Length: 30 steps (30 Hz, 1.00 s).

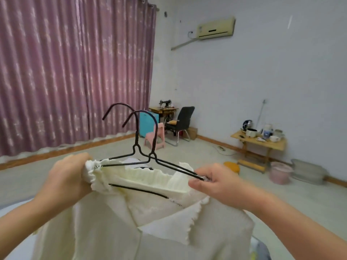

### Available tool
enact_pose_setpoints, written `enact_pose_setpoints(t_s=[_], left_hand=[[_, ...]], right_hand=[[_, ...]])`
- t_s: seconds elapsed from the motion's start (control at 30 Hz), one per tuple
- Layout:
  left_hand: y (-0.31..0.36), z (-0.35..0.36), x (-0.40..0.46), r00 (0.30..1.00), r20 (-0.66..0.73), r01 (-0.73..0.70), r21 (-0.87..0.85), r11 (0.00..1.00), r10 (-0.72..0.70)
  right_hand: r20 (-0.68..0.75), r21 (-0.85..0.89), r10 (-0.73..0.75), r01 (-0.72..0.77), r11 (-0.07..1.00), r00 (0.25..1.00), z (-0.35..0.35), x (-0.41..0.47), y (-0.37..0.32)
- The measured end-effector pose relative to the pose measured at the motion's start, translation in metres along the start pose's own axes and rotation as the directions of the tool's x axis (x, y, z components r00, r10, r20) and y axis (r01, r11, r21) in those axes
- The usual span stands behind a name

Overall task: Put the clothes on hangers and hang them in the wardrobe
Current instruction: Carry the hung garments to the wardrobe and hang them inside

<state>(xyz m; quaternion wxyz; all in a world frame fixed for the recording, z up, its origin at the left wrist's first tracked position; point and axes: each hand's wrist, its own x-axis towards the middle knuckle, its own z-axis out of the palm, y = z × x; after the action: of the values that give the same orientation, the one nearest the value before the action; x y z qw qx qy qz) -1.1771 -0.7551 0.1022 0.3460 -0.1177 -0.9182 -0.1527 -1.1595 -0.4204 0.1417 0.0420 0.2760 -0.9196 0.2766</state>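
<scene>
Two black wire hangers (142,152) held level at chest height, hooks toward 12 o'clock. Left hand (69,177), at 9 o'clock, clamped on the cream garment (116,222) at its frilled neckline; right hand (212,182), at 3 o'clock, pinching the hanger ends, probably to stretch the neck open and seat the shoulders.

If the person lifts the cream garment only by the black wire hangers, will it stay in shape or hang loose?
Probably it hangs loose: the cream ruffled fabric garment already drapes and folds below both hands. It looks light, since the thin black wire hangers show no visible bending. It may slip sideways, because the left hand and right hand grip the ends.
</scene>
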Motion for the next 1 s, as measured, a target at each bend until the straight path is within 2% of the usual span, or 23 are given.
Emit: enact_pose_setpoints(t_s=[0.13,0.23,0.33,0.4,0.47,0.5,0.53,0.57,0.6,0.63,0.7,0.73,0.87,0.93,1.0], left_hand=[[0.071,0.0,0.013,0.992,0.115,-0.03,-0.105,0.994,0.042],[0.134,0.008,0.022,0.975,0.21,-0.039,-0.164,0.986,0.074],[0.206,0.02,0.015,0.931,0.362,0.045,-0.227,0.973,0.042],[0.266,0.013,-0.005,0.952,0.302,0.055,-0.284,0.957,0.035],[0.327,-0.006,-0.037,0.989,0.127,-0.007,-0.456,0.89,0.073],[0.355,-0.02,-0.056,0.991,0.069,-0.051,-0.59,0.806,0.113],[0.383,-0.034,-0.076,0.983,0.074,-0.064,-0.724,0.687,0.17],[0.41,-0.05,-0.096,0.956,0.147,-0.021,-0.827,0.562,0.253],[0.435,-0.064,-0.116,0.893,0.271,0.083,-0.885,0.458,0.361],[0.459,-0.075,-0.135,0.796,0.387,0.218,-0.9,0.376,0.465],[0.505,-0.09,-0.172,0.617,0.524,0.441,-0.848,0.293,0.587],[0.527,-0.099,-0.19,0.565,0.549,0.52,-0.816,0.251,0.616],[0.597,-0.132,-0.265,0.508,0.532,0.706,-0.708,0.027,0.678],[0.621,-0.149,-0.296,0.463,0.523,0.772,-0.635,-0.035,0.716],[0.64,-0.163,-0.321,0.375,0.492,0.834,-0.55,-0.053,0.786]], right_hand=[[-0.159,0.146,0.196,-0.174,0.974,0.968,-0.033,-0.088,-0.017],[-0.265,0.21,0.359,-0.31,0.927,0.895,-0.055,-0.154,-0.03],[-0.345,0.251,0.471,-0.404,0.88,0.812,-0.066,-0.218,-0.047],[-0.41,0.272,0.553,-0.481,0.833,0.726,-0.069,-0.264,-0.057],[-0.452,0.32,0.633,-0.548,0.773,0.629,-0.073,-0.311,-0.069],[-0.467,0.35,0.664,-0.568,0.745,0.584,-0.073,-0.334,-0.076],[-0.488,0.36,0.682,-0.586,0.726,0.545,-0.073,-0.357,-0.083],[-0.511,0.356,0.693,-0.608,0.71,0.509,-0.072,-0.38,-0.091],[-0.534,0.356,0.703,-0.63,0.69,0.47,-0.071,-0.401,-0.099],[-0.555,0.359,0.708,-0.643,0.677,0.436,-0.069,-0.423,-0.106],[-0.598,0.373,0.722,-0.677,0.635,0.348,-0.065,-0.466,-0.121],[-0.614,0.382,0.733,-0.702,0.6,0.292,-0.063,-0.488,-0.129],[-0.631,0.491,0.771,-0.723,0.485,0.088,-0.054,-0.566,-0.165],[-0.628,0.534,0.777,-0.705,0.467,0.039,-0.047,-0.597,-0.184],[-0.634,0.571,0.774,-0.678,0.464,-0.004,-0.041,-0.623,-0.203]])
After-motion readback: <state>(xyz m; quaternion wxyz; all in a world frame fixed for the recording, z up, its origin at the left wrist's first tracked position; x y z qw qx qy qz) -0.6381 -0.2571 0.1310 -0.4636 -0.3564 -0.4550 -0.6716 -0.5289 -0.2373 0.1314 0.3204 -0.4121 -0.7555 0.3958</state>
